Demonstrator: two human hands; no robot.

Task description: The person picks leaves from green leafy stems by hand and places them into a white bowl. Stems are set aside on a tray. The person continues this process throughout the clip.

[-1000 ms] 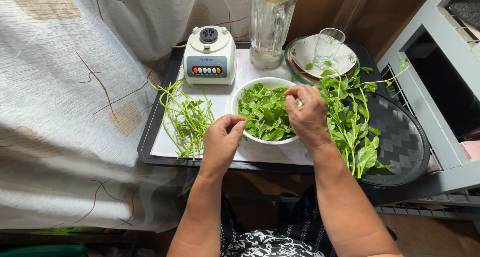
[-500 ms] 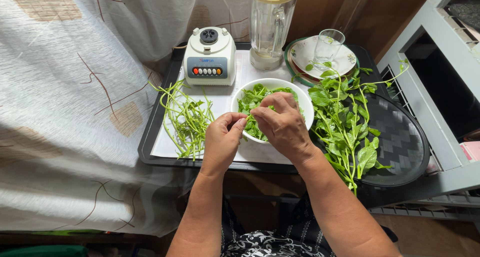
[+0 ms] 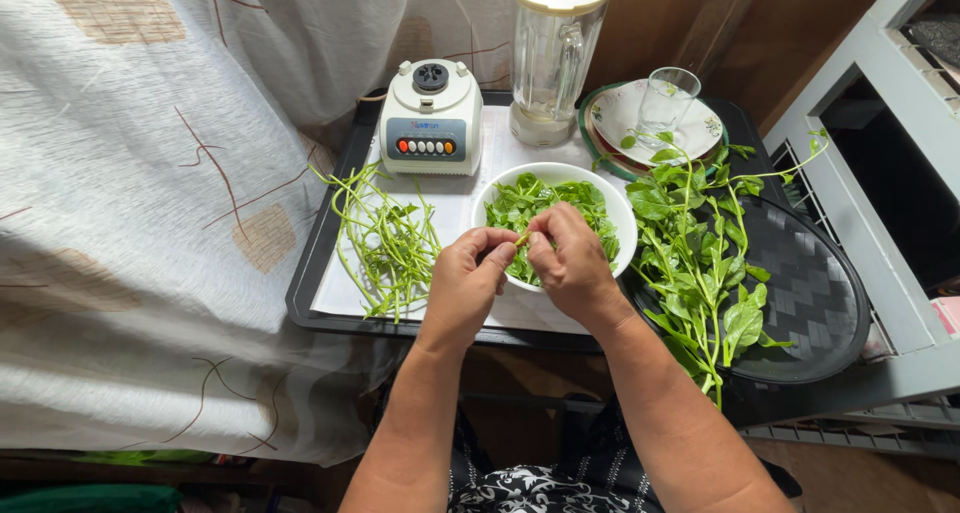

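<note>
Head view: both hands were over the near rim of a white bowl [image 3: 555, 178], on a black tray [image 3: 305, 273] carried by the desk.
Left hand [image 3: 466, 278]: its grip was closed, thumb and forefinger pinching one end of a short green stem piece [image 3: 521, 239].
Right hand [image 3: 572, 263]: its grip was closed on the other end of the same stem piece.
Stem piece: held between the two hands, just above the bowl's near edge.
Done: the bowl held a good layer of plucked leaves [image 3: 545, 203]; a pile of bare stems [image 3: 385, 238] lay on the tray to the left.
Left: a sizeable bunch of leafy stalks [image 3: 700, 243] lay unstripped on the dark woven tray [image 3: 800, 283] to the right.
Judgement: stripping appeared roughly half done.
Nearby: blender base [image 3: 431, 118], blender jug [image 3: 553, 58], drinking glass [image 3: 666, 98] on a plate [image 3: 625, 108], all untouched.
</note>
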